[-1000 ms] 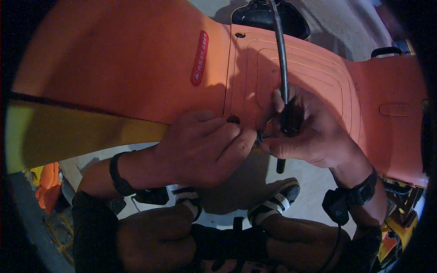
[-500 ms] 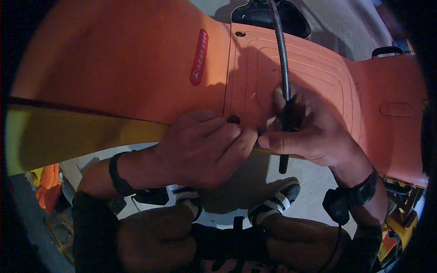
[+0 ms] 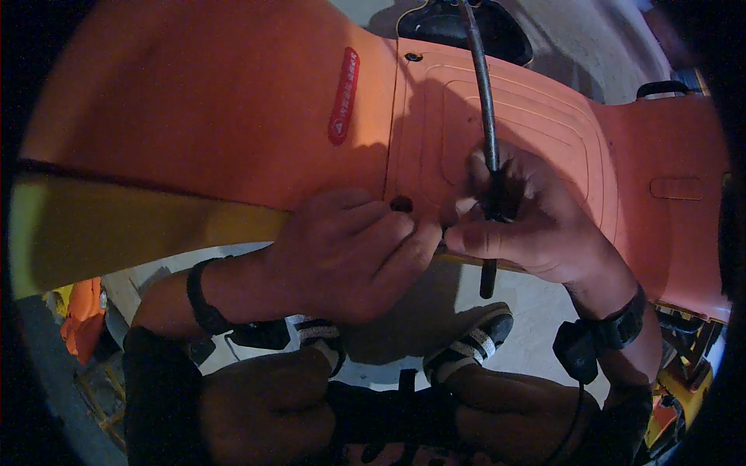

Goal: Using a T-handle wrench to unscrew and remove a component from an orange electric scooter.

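Note:
My left hand (image 3: 353,252) is closed, its thumb and fingertips pinched right beside the fingertips of my right hand. Between the two pinches a small dark piece (image 3: 442,240) shows, too small and shaded to name. A long dark metal rod (image 3: 483,97) runs through my right hand (image 3: 524,217), which is closed around it; its lower end sticks out below the hand. Both hands are over the near edge of an orange plastic panel (image 3: 536,124) with ridged outlines. Close to my left fingers, a round dark hole (image 3: 401,204) sits in the panel.
A larger orange cover (image 3: 210,101) with a red label (image 3: 343,97) and a yellow lower strip (image 3: 148,225) lies to the left. Beyond the panel is a black seat-like part (image 3: 458,31). Orange and yellow parts (image 3: 84,318) lie at the lower left. My shoes (image 3: 478,342) are below on the floor.
Almost nothing has changed. Both hands keep their pinch near the panel edge, with the rod still in the right hand; the view has shifted very slightly.

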`<control>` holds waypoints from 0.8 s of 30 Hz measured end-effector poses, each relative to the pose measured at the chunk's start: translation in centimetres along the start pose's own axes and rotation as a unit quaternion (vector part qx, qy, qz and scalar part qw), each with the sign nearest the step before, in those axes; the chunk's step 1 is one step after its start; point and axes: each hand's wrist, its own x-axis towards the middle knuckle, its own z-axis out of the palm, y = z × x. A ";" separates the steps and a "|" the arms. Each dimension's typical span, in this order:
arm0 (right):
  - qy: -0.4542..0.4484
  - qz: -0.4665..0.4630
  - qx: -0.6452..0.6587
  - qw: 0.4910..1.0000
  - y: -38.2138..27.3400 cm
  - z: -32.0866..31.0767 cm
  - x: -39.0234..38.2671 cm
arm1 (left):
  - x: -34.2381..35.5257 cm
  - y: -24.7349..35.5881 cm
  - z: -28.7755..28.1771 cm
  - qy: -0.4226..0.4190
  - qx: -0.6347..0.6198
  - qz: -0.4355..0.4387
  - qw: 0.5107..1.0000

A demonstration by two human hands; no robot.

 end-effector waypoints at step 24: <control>-0.019 0.055 -0.100 0.993 -0.5 -0.5 0.2 | 0.2 0.2 0.8 0.000 -0.020 -0.033 0.999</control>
